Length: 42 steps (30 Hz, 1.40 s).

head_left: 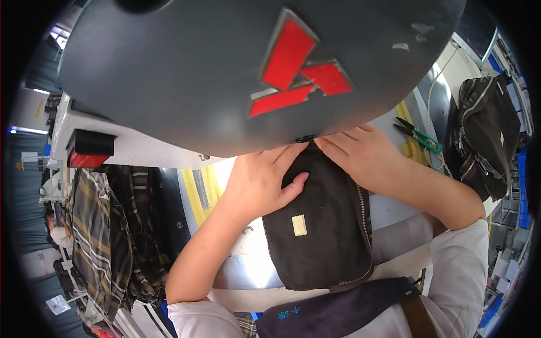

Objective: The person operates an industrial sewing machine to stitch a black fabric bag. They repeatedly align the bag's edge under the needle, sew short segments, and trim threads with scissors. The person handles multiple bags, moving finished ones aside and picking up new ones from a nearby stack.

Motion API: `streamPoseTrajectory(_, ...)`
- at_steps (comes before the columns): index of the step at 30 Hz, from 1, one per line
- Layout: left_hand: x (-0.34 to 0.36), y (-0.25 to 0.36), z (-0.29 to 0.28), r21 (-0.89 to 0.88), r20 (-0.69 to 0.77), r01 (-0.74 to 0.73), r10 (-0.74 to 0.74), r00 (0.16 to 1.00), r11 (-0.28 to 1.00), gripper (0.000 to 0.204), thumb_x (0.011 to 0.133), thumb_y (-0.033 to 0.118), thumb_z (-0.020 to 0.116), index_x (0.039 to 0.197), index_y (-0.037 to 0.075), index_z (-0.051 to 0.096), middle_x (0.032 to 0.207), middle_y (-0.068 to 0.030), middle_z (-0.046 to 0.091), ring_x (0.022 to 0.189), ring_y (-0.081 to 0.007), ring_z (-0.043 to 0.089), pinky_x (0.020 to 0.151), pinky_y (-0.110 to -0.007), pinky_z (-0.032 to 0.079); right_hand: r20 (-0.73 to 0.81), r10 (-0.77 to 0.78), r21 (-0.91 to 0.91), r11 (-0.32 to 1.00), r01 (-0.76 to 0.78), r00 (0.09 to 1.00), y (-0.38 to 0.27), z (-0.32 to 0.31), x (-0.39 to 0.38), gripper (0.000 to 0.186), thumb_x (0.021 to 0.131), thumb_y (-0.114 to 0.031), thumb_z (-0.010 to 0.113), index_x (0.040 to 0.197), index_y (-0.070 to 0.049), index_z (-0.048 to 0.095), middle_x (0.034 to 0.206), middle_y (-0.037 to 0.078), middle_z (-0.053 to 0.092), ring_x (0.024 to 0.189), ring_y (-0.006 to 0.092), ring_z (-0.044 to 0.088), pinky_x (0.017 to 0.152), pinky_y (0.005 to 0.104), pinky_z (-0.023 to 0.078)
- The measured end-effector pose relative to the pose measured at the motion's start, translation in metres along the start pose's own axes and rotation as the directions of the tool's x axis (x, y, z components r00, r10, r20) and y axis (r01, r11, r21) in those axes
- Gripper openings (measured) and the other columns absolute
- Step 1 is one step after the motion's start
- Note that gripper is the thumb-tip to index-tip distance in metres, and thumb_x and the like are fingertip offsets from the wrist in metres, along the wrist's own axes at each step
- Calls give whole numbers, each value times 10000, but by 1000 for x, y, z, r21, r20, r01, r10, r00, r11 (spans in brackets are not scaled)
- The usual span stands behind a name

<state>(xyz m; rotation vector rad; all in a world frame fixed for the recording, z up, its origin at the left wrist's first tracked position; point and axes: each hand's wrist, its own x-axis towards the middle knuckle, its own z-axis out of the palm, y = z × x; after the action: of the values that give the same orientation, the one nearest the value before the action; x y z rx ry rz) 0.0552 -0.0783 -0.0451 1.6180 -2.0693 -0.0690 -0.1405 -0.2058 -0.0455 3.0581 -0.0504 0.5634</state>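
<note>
A black fabric bag piece (327, 253) lies lengthwise in front of me, with a small cream label (298, 225) on its face and a metal zipper (363, 217) along its right edge. Its far end reaches beneath the dark grey sewing machine head (169, 84). My left hand (265, 180) rests at the piece's far left edge, its thumb spread away from stretched fingers. On the far right edge lies my right hand (363, 155), fingers extended on the cloth. Both hands' fingertips come close together by the machine head, which hides the needle area.
Green-handled thread snips (418, 136) lie right of my right hand. Another black zippered bag (487, 135) sits at the far right. Plaid cloth (96, 225) hangs at the left. Yellow tape strips (200, 188) mark the table beside the machine.
</note>
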Motion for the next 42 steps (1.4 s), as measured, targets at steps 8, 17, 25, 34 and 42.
streamPoseTrajectory(8, 3, -1, -2, -31, 26, 21, -20, 999, 999, 469, 696, 158, 756, 1136, 36, 647, 1171, -102, 650, 977, -313, 656, 854, -379, 536, -3, -18, -18, 1000, 18, 1000, 2, -1, 1, 325, 772, -119, 597, 1060, 31, 619, 1181, 143, 617, 1084, 245, 603, 919, 346, 504)
streamPoseTrajectory(17, 6, -3, -5, 2, 34, 17, -17, 999, 1000, 459, 704, 176, 754, 1131, 40, 658, 1181, -95, 651, 996, -320, 654, 866, -384, 532, 5, -33, -29, 999, 34, 999, 7, 0, 5, 327, 768, -119, 603, 1060, 28, 616, 1173, 144, 622, 1060, 239, 614, 902, 348, 512)
streamPoseTrajectory(25, 3, -3, -2, -27, 5, 30, -30, 1000, 999, 452, 705, 184, 753, 1131, 63, 666, 1166, -102, 652, 972, -321, 657, 846, -387, 529, 0, -59, -57, 997, 59, 998, 5, -2, 4, 323, 763, -121, 605, 1055, 17, 620, 1143, 134, 628, 1043, 235, 618, 884, 338, 513)
streamPoseTrajectory(34, 6, -12, -1, 17, 34, 128, -129, 991, 992, 444, 715, 204, 757, 1131, 71, 677, 1106, -127, 662, 966, -330, 634, 864, -387, 492, -24, -25, -58, 998, 24, 999, 15, 2, 13, 271, 750, -125, 603, 995, -10, 615, 956, 67, 607, 943, 205, 619, 828, 320, 517)
streamPoseTrajectory(42, 5, -11, 1, 5, 16, 85, -85, 996, 996, 449, 715, 203, 757, 1139, 78, 672, 1110, -123, 657, 968, -329, 628, 863, -393, 487, -72, -48, -79, 996, 42, 996, 13, 2, 11, 270, 751, -127, 599, 993, -8, 611, 948, 67, 603, 922, 201, 615, 821, 324, 520)
